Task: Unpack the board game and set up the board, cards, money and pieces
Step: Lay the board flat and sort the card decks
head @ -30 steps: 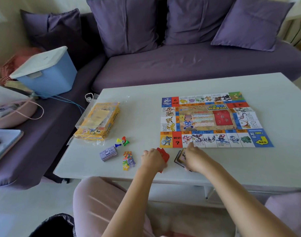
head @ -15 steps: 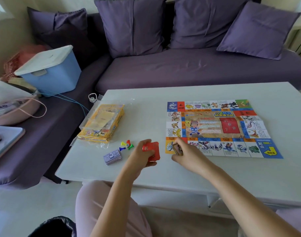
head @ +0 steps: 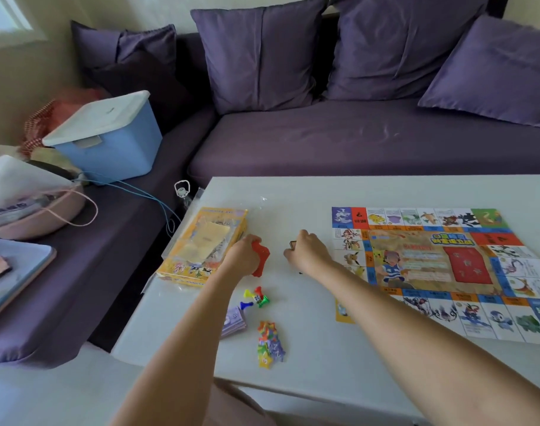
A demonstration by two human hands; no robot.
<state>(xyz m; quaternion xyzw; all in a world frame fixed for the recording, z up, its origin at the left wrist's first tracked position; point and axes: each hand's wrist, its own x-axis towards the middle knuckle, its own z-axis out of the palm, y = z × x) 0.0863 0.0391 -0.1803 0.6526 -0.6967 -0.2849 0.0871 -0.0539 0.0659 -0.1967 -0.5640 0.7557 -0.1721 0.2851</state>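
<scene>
I see L grip (head: pixel 244 258) clamped on red cards (head: pixel 261 256), box (head: pixel 201 245) just beside at 9 o'clock. R grip (head: pixel 308 253) clamped on dark card stack (head: pixel 292 245), board (head: pixel 431 262) at its 3 o'clock on desk (head: pixel 293 204). At L grip's 6 o'clock: pawns (head: pixel 256 298), money stack (head: pixel 234 318).

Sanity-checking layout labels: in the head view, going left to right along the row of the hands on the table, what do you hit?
game box → left hand gripping red cards → right hand gripping dark cards → game board
</scene>
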